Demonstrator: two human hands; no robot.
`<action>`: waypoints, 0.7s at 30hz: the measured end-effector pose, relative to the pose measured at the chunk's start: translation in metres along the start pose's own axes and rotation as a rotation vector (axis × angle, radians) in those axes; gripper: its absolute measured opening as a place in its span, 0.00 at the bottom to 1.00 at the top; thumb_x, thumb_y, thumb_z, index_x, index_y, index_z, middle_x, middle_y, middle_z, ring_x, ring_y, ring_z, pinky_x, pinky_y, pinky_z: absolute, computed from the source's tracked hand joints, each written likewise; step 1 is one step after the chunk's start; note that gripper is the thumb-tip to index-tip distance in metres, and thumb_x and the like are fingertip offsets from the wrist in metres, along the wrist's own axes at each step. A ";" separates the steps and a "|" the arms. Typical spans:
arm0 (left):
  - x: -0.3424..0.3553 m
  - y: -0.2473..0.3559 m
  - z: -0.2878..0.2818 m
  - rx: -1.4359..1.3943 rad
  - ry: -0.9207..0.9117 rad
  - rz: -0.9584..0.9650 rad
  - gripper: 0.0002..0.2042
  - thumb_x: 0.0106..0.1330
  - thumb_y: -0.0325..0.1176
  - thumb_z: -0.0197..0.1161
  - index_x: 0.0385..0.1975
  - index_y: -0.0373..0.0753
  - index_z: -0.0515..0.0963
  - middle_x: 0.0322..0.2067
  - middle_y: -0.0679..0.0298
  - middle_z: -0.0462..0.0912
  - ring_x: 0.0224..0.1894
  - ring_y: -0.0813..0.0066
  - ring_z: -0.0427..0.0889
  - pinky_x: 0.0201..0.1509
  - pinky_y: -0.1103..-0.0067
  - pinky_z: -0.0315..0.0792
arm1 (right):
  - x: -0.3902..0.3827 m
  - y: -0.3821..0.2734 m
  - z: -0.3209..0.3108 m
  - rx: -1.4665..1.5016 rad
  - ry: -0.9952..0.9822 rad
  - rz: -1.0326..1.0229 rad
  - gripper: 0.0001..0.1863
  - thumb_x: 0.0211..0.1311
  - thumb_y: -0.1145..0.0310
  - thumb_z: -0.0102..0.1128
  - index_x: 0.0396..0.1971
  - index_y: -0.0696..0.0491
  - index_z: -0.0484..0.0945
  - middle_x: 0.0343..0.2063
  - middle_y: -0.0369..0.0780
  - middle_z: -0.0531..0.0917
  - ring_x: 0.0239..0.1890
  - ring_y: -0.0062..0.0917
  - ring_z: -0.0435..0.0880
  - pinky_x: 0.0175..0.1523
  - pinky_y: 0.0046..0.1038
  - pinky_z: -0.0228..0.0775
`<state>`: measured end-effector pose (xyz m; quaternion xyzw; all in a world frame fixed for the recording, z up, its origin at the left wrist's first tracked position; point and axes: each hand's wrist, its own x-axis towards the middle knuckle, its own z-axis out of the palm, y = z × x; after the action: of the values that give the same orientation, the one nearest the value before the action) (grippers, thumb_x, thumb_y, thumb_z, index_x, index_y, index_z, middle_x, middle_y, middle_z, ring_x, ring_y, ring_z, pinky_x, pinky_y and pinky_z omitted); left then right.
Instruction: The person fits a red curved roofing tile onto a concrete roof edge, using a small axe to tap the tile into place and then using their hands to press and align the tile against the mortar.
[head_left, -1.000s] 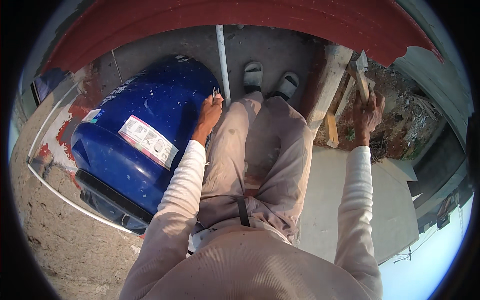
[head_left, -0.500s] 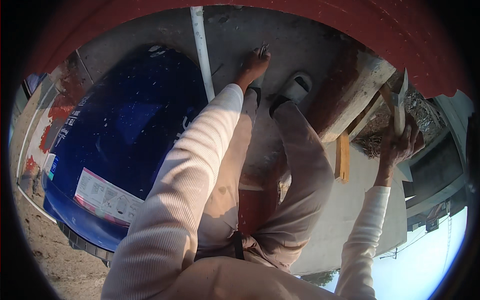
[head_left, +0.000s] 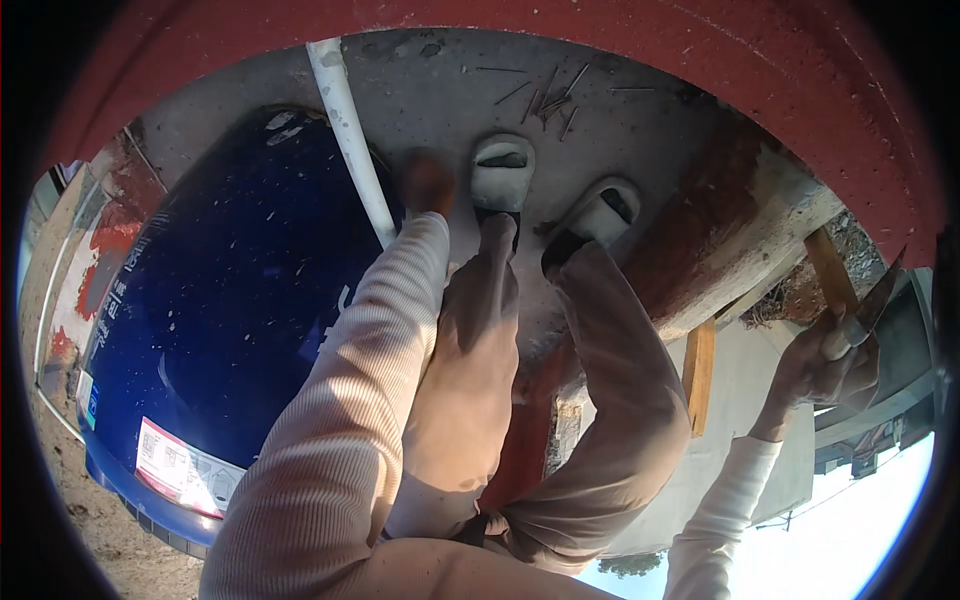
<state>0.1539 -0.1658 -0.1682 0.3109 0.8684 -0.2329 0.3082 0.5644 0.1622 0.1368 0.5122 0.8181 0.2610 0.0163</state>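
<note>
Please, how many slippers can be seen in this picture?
2. The left slipper is nearer the white pipe; the right slipper is nearer the red-stained beam. Both are worn, and neither seems hidden.

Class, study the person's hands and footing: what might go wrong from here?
Loose nail-like pieces lie on the floor just ahead of the sandals; stepping forward could mean a slip or a puncture.

The right hand holds a pointed tool out sideways; a loosened grip might drop it.
</note>
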 end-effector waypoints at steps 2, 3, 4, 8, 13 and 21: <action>0.014 -0.026 0.006 -0.029 0.017 -0.164 0.20 0.62 0.38 0.63 0.49 0.31 0.75 0.46 0.49 0.82 0.50 0.54 0.86 0.54 0.67 0.80 | -0.001 -0.009 0.006 0.090 -0.018 0.106 0.19 0.59 0.55 0.78 0.31 0.59 0.86 0.43 0.40 0.81 0.49 0.34 0.74 0.47 0.32 0.72; -0.001 0.003 0.004 -0.030 0.030 -0.044 0.19 0.62 0.35 0.62 0.50 0.33 0.75 0.43 0.50 0.83 0.47 0.52 0.87 0.54 0.65 0.80 | -0.003 0.003 0.006 0.108 -0.033 0.171 0.19 0.60 0.55 0.77 0.31 0.58 0.86 0.44 0.41 0.81 0.50 0.35 0.73 0.47 0.33 0.71; 0.005 -0.008 0.007 -0.023 0.050 -0.046 0.19 0.62 0.35 0.62 0.50 0.33 0.75 0.43 0.50 0.83 0.47 0.52 0.87 0.54 0.65 0.80 | -0.004 0.002 0.010 0.120 -0.024 0.186 0.19 0.60 0.55 0.77 0.31 0.58 0.86 0.44 0.41 0.81 0.50 0.35 0.73 0.47 0.33 0.71; 0.012 -0.033 0.011 0.017 0.050 -0.040 0.20 0.61 0.34 0.63 0.52 0.34 0.72 0.45 0.50 0.81 0.47 0.49 0.85 0.52 0.62 0.79 | 0.000 -0.009 0.010 0.193 0.051 0.094 0.18 0.61 0.56 0.77 0.31 0.57 0.86 0.44 0.41 0.82 0.52 0.36 0.71 0.48 0.38 0.70; -0.011 0.002 -0.011 0.074 0.283 0.055 0.18 0.61 0.34 0.63 0.50 0.39 0.71 0.46 0.54 0.81 0.48 0.46 0.83 0.49 0.57 0.76 | 0.017 -0.034 -0.002 0.163 0.114 0.105 0.14 0.59 0.65 0.78 0.33 0.58 0.83 0.44 0.40 0.80 0.48 0.34 0.73 0.49 0.32 0.71; 0.014 0.093 -0.084 -0.611 0.259 0.193 0.11 0.62 0.26 0.61 0.45 0.38 0.75 0.40 0.49 0.83 0.39 0.43 0.85 0.43 0.57 0.77 | 0.022 -0.035 -0.010 0.239 0.127 0.114 0.11 0.54 0.68 0.76 0.37 0.53 0.86 0.45 0.35 0.81 0.53 0.35 0.69 0.56 0.36 0.65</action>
<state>0.1764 -0.0456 -0.1385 0.3116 0.8966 0.1097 0.2949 0.5216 0.1648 0.1354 0.5387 0.8122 0.1941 -0.1116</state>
